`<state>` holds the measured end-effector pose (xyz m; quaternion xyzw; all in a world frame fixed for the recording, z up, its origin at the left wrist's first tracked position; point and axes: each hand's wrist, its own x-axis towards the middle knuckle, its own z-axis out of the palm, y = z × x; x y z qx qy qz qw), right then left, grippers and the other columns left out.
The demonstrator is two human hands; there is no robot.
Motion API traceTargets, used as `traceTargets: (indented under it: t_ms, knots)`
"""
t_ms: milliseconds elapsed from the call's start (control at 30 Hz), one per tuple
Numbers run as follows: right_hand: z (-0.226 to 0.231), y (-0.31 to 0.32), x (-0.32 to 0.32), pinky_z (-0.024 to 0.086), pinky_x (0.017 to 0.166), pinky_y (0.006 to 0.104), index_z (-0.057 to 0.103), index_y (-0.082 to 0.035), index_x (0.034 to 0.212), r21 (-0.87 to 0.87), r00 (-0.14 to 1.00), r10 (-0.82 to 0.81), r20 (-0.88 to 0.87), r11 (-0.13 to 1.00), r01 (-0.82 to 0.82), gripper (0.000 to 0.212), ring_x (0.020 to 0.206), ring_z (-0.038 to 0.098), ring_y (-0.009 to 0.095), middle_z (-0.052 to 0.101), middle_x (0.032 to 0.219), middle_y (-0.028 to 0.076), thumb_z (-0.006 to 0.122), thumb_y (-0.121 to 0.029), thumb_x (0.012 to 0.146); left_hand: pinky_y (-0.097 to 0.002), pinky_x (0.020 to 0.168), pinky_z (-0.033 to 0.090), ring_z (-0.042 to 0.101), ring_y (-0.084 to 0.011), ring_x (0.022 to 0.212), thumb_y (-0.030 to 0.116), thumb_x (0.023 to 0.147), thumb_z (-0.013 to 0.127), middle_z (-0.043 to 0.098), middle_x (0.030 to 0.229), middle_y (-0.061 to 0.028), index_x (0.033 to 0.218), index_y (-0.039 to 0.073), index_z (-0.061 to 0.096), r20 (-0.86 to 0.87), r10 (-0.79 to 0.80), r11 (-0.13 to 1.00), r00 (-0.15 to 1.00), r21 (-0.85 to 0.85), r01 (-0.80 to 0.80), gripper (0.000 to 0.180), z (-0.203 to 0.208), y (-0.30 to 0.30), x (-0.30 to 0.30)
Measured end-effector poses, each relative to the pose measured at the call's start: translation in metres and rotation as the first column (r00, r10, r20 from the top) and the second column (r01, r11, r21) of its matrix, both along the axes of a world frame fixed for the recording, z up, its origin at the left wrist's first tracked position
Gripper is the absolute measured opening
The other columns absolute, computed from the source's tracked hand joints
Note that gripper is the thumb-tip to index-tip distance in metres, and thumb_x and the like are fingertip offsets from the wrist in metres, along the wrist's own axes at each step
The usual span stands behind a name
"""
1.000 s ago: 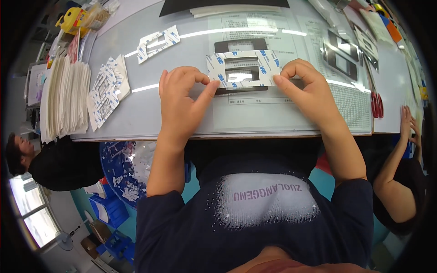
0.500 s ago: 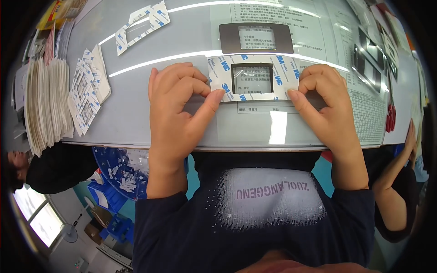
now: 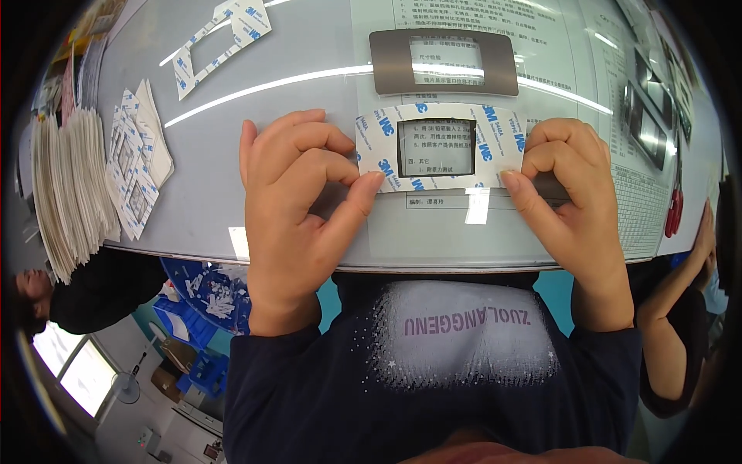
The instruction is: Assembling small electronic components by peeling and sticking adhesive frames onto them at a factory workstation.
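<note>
Between my hands is a rectangular adhesive frame [image 3: 495, 147] with white, blue-printed backing and a window cut in its middle. A dark edge shows around that window. My left hand [image 3: 297, 201] pinches its left end between thumb and fingers; my right hand [image 3: 568, 185] grips the right end the same way. Just beyond it lies a dark grey panel [image 3: 498, 66] with a clear rectangular window. Both rest over a printed sheet [image 3: 386, 224] that shows through the glossy tabletop [image 3: 209, 185].
Adhesive frames [image 3: 131, 166] and a thick row of white sheets [image 3: 69, 193] sit at the left. Another cut frame [image 3: 247, 31] lies far left. Dark panels [image 3: 649, 108] and red-handled scissors [image 3: 675, 210] are on the right. A blue bin [image 3: 182, 286] with scraps stands below the table's left edge.
The view has shifted slightly. My hands still hold both ends of the adhesive frame, which now sits a little apart from the dark panel.
</note>
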<state>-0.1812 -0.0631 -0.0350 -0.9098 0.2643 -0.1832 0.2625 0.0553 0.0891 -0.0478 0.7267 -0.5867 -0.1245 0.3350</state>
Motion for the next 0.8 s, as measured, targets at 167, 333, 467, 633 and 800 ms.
traceTargets:
  t_ms: [167,333,467,633,800]
  knots:
    - [-0.0029,0.0005,-0.0001,0.037,0.081,0.0356,0.063,-0.01,0.081,-0.008,1.0,0.005,0.002,1.0,-0.005,0.017,0.087,0.057,0.023,0.063,0.096,0.004,0.079,-0.012,0.079,-0.0621,0.115,0.017,0.058,-0.0293,0.121,0.016,0.078,0.081,0.064,0.103,0.0012,0.077,0.012,0.064,-0.002,-0.003,1.0,1.0,0.006,0.003,0.017,-0.0028,-0.0004,-0.0003]
    - [-0.0014,0.0001,0.0005,0.038,0.079,0.0358,0.062,-0.009,0.081,-0.011,1.0,0.008,-0.006,1.0,-0.008,0.018,0.088,0.057,0.024,0.063,0.096,0.005,0.08,-0.011,0.078,-0.0601,0.118,0.017,0.059,-0.0325,0.121,0.01,0.075,0.08,0.064,0.101,-0.0033,0.076,0.008,0.062,0.014,-0.001,1.0,1.0,0.004,0.001,0.019,0.0021,-0.0003,-0.0016]
    - [-0.0023,-0.0002,0.0016,0.039,0.078,0.0359,0.063,-0.009,0.081,-0.009,1.0,0.007,-0.008,1.0,-0.007,0.018,0.087,0.058,0.024,0.063,0.096,0.005,0.08,-0.011,0.078,-0.0604,0.118,0.017,0.059,-0.0327,0.121,0.01,0.075,0.081,0.065,0.102,-0.0036,0.076,0.008,0.062,0.018,0.0,1.0,1.0,0.01,0.0,0.019,0.0006,0.0001,-0.001]
    - [-0.0031,-0.0004,0.0008,0.038,0.079,0.0354,0.062,-0.01,0.081,-0.023,1.0,0.011,-0.009,1.0,-0.012,0.018,0.086,0.057,0.023,0.063,0.096,0.004,0.08,-0.011,0.077,-0.0604,0.117,0.017,0.059,-0.0329,0.121,0.01,0.075,0.081,0.065,0.103,-0.0042,0.075,0.008,0.062,0.02,0.001,1.0,1.0,0.012,-0.001,0.019,-0.0005,-0.0003,-0.0022]
    - [0.0019,0.0003,-0.0005,0.037,0.085,0.0346,0.062,-0.009,0.082,0.015,0.999,-0.001,-0.049,1.0,0.002,0.018,0.09,0.056,0.023,0.062,0.098,0.005,0.079,-0.01,0.078,-0.063,0.115,0.018,0.057,-0.0299,0.122,0.014,0.077,0.081,0.063,0.104,0.0009,0.077,0.012,0.064,0.02,0.001,1.0,1.0,0.002,-0.001,0.018,0.0005,-0.0005,-0.002]
